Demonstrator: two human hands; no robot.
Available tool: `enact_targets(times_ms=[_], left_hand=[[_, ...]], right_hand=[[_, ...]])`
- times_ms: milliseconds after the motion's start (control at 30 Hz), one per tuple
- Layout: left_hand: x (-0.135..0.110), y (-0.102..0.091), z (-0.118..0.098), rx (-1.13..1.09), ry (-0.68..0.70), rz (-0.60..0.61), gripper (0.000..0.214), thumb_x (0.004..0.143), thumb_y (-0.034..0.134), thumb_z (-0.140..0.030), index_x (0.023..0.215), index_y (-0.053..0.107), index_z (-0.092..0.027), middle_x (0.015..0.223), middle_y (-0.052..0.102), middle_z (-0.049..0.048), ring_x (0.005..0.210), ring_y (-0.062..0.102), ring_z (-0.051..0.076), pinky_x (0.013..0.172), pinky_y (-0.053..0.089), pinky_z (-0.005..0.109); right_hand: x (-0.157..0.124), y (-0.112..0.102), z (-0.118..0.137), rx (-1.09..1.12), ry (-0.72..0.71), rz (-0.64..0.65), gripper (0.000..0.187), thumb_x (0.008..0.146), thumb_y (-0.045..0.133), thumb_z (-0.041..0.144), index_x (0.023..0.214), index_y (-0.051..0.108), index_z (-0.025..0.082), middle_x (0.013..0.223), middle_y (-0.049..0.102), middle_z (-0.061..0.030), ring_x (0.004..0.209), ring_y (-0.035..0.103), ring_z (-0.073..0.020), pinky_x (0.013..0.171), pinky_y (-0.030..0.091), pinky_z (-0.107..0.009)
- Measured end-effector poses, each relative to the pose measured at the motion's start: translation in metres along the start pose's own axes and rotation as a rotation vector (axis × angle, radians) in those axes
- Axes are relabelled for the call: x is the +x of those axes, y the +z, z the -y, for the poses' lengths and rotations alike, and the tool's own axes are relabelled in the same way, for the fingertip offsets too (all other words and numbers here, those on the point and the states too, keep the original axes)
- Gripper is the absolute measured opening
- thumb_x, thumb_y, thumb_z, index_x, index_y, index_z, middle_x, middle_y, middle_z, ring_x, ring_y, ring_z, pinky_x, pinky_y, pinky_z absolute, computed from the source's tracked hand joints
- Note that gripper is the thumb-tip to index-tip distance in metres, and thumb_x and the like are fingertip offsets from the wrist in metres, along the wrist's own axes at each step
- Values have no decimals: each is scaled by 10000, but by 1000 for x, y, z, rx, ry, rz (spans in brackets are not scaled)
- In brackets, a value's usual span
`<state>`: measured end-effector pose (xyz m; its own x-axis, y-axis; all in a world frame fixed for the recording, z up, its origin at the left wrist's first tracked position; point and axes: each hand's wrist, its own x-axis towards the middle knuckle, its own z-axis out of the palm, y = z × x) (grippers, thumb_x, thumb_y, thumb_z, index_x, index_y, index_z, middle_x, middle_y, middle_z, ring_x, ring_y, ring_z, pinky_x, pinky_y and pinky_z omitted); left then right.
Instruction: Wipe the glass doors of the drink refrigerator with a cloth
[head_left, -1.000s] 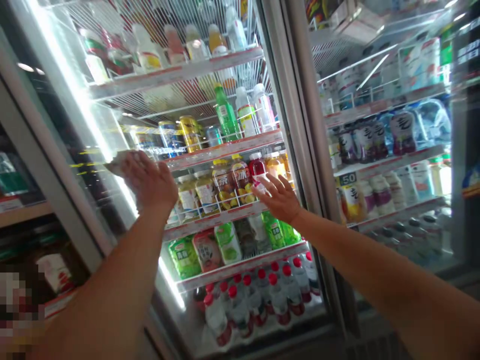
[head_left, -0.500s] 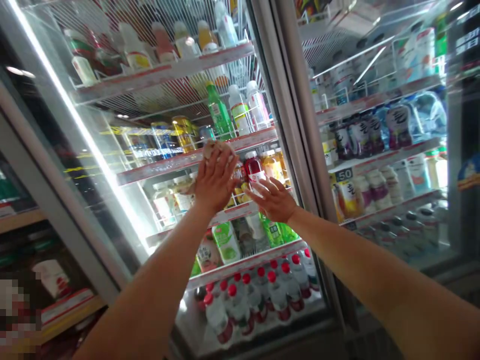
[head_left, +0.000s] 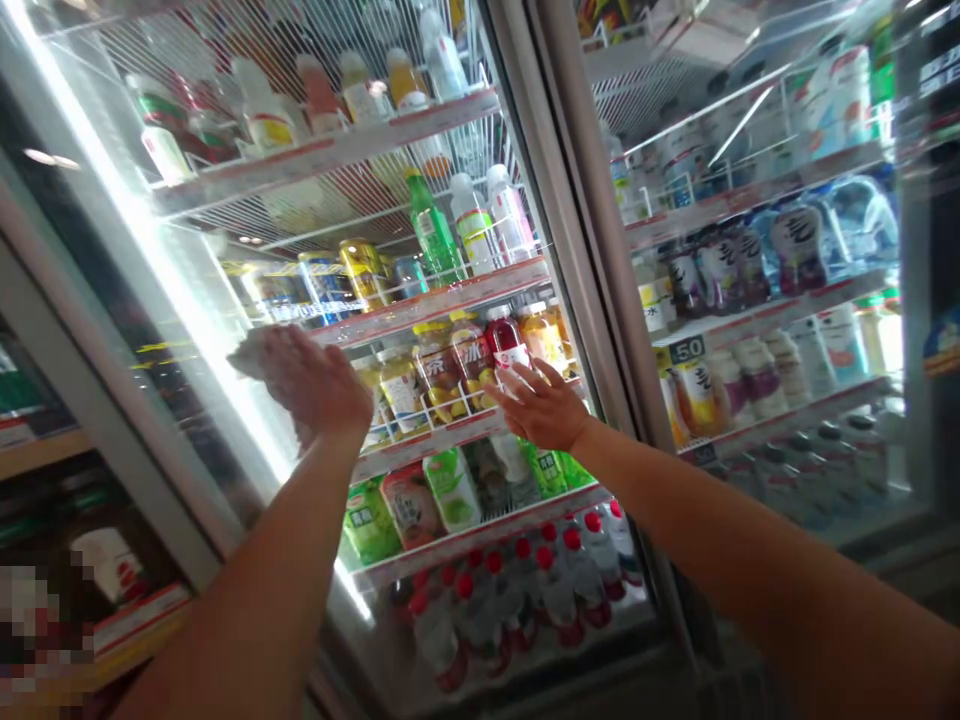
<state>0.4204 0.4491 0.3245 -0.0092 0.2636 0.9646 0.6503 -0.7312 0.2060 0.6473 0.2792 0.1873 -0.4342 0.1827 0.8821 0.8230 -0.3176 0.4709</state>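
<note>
My left hand (head_left: 322, 385), smeared by motion, presses a pale cloth (head_left: 255, 352) to the glass door of a drinks fridge, near the bright light strip (head_left: 202, 310) on its left side. My right hand (head_left: 547, 405) has its fingers spread, palm toward the same glass, and holds nothing. Behind the glass, close to its fingertips, stand a red bottle (head_left: 507, 335) and brown tea bottles (head_left: 439, 365) with yellow caps. A green bottle (head_left: 435, 230) leans on the shelf above.
A metal door frame (head_left: 581, 230) parts this door from a second fridge section with dark-labelled bottles (head_left: 720, 270). Green drink packs (head_left: 371, 520) and red-capped bottles (head_left: 555, 580) fill the lower shelves. A wooden-edged shelf (head_left: 127, 655) is at lower left.
My left hand has swept left with the cloth, from the middle of the glass to the light strip, uncovering the tea bottles. My right hand has stayed nearly in place.
</note>
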Motion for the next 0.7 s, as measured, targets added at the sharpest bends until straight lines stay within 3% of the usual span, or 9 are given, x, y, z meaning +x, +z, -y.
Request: enact_targets(times_ms=[100,200,333,467,600,700], left_hand=[[-26,7,-49,-25,276,175,701,1045,215,-487,1635,154,-114,1710,65,159,1579,25,365,1253,122,631],[-58,19,-89,-50,617,310,643,1038,254,-493,1627,247,-235,1711,144,57,1591,31,279,1286,81,553],[-82,29,-105,-87,811,303,606,1048,264,-465,1613,290,-246,1696,209,39,1589,82,246,1292,52,506],[-59,20,-81,-84,785,303,600,1044,280,-487,1604,312,-273,1691,237,26,1585,111,239,1293,57,499],[-12,-3,-30,-34,467,294,645,1046,256,-457,1632,215,-191,1720,95,82,1587,39,312,1276,76,586],[14,-16,18,-4,281,209,648,1058,241,-410,1624,194,-98,1712,71,157,1576,31,362,1266,80,613]], right_hand=[[-1,2,-1,32,1,-18,538,968,550,321,1494,506,220,1427,621,-94,1380,484,-280,1220,268,-492],[-3,7,5,27,0,-75,437,953,558,280,1380,614,211,1367,662,-86,1363,515,-275,1224,282,-484],[-7,15,23,39,162,-89,364,945,569,274,1279,671,174,1322,676,-131,1414,477,-290,1215,306,-502],[-9,14,33,10,173,-81,495,949,568,259,1438,554,177,1449,598,-139,1484,386,-310,1223,284,-524],[-9,8,33,14,186,-8,554,976,531,281,1522,464,209,1512,550,-114,1500,367,-292,1244,254,-508],[-9,6,32,28,193,13,559,982,521,287,1531,452,211,1523,541,-113,1500,369,-290,1250,243,-511]])
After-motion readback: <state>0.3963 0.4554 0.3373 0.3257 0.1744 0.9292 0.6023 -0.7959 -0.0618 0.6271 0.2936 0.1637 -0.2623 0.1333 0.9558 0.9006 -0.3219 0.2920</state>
